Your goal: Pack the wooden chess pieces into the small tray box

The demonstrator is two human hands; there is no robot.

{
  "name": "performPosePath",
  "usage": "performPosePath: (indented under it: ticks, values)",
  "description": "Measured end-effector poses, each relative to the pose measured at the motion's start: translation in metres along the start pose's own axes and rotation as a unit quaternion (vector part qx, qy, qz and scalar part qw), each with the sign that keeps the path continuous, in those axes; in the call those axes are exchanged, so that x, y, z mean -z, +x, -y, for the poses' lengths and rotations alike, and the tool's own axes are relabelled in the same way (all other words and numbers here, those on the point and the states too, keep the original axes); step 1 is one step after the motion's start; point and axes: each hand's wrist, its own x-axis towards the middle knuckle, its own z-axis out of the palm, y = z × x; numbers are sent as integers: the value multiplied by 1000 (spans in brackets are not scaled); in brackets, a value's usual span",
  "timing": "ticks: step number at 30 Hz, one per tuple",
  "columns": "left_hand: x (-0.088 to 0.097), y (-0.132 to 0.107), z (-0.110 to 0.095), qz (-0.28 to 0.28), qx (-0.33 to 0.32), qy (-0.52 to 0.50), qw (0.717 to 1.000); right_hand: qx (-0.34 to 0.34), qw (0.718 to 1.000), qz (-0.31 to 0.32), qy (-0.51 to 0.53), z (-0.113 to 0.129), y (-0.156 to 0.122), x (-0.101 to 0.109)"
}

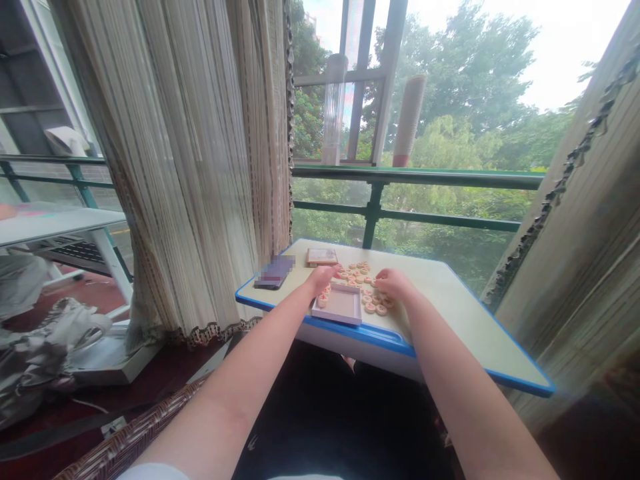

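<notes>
A shallow open white box (354, 313) lies near the front edge of the small desk. A short row of round wooden Chinese chess pieces (323, 297) stands along its left side. My left hand (324, 276) reaches over the box's far left corner, fingers closed, their tips beside loose pieces (359, 269). What they hold, if anything, is too small to make out. To the right of the box, my right hand (393, 283) is closed low over more scattered pieces (370, 307). Its fingers hide whatever may be between them.
The desk (453, 313) has a blue rim. A small flat box (322, 257) lies at its back left, beside a dark phone-like object (274, 273), partly blurred. A green railing (415, 177) and window stand behind, with curtains (200, 167) on both sides. Another table (60, 223) is at left.
</notes>
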Motion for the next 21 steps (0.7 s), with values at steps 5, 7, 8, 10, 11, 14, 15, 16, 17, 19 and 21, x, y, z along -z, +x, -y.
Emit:
performPosePath:
  ticks: [5,7,8,10,11,14,15,16,17,19,21]
  values:
    - [-1,0,0,0,5,-2,1000,-13,999,27,23,-2,-6,9]
    - [-1,0,0,4,1,-9,1000,-16,998,42,32,-3,-8,11]
    - [-1,0,0,4,-1,-13,1000,-17,998,49,37,-3,-9,11]
    - [-1,0,0,3,-3,-16,1000,-18,997,59,50,-3,-10,12]
    - [-1,0,0,3,-3,-15,1000,-19,996,64,57,-3,-10,12]
    - [-1,0,0,2,-3,-8,1000,-26,995,68,70,-5,-8,13]
    - [-1,0,0,3,-3,-7,1000,-31,995,65,69,-6,-7,13]
    - [-1,0,0,4,-3,-5,1000,-37,995,61,64,-7,-6,14]
    - [-1,0,0,5,-5,-3,1000,-43,996,57,56,-8,-5,14]
    - [0,-1,0,6,-9,3,1000,-47,997,54,39,-11,-3,15]
    - [0,-1,0,5,-10,7,1000,-38,997,57,27,-13,-4,16]
